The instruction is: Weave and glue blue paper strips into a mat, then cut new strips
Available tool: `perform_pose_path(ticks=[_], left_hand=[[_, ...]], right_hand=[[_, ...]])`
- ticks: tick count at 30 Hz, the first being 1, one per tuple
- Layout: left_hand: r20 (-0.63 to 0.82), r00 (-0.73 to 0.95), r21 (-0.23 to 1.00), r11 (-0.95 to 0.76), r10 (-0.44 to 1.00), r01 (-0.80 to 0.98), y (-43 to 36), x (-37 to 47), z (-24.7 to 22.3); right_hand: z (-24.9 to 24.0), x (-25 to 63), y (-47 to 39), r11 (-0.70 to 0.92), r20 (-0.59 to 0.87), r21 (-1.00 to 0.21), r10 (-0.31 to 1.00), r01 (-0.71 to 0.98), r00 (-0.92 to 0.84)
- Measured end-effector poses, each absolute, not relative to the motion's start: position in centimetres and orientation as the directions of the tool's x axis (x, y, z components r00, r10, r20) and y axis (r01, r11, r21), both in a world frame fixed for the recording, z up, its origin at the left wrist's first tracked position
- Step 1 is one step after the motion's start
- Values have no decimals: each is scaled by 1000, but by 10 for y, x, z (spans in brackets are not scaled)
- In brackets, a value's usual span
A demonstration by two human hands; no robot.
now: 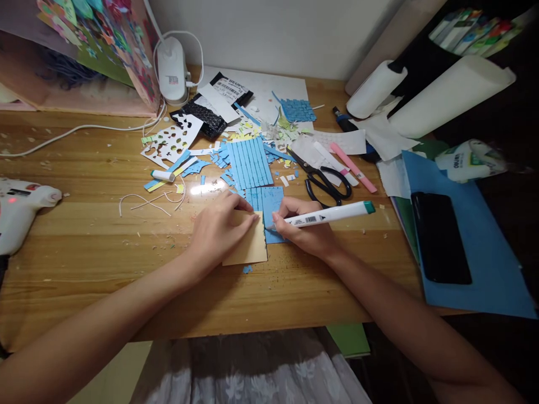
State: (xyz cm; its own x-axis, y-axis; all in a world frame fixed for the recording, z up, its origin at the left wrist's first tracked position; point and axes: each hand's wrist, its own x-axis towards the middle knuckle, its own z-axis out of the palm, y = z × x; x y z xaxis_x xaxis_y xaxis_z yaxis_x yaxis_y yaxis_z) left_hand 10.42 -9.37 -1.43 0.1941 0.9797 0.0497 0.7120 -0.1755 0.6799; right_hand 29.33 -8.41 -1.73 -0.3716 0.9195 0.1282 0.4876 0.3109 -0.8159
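A cream card (248, 248) lies over part of a blue sheet (274, 197) near the table's front. My left hand (221, 224) presses on the card, thumb and fingers close together at its upper right corner. In my right hand (305, 227) is a white marker (341, 213) with a green end pointing right; its tip is at the card's right edge, on the blue sheet. Dark marks run along that edge. Just above lies a blue piece with dark parallel lines (250, 163).
Black-handled scissors (326, 182) lie right of the lined piece, beside a pink strip (353, 168). Paper scraps cover the table's middle. A glue gun (21, 210) is at the left, a phone (440, 238) on blue paper at the right. White rolls (455, 95) stand behind.
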Motion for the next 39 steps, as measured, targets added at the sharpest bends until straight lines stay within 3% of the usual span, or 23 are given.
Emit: perform_pose_path(ticks=[9,26,39], left_hand=[[45,199,675,-177,979,716,-93,104,-14],[28,192,669,-161,981,726,-93,105,-11],[32,198,679,-167,980,715,-93,105,-13]], right_hand=[[-15,293,-86,365,156,-797,894,482,-419],[-15,295,-86,332,59,-814,863,476,-501],[-14,293,-86,281,52,-839,894,466,-444]])
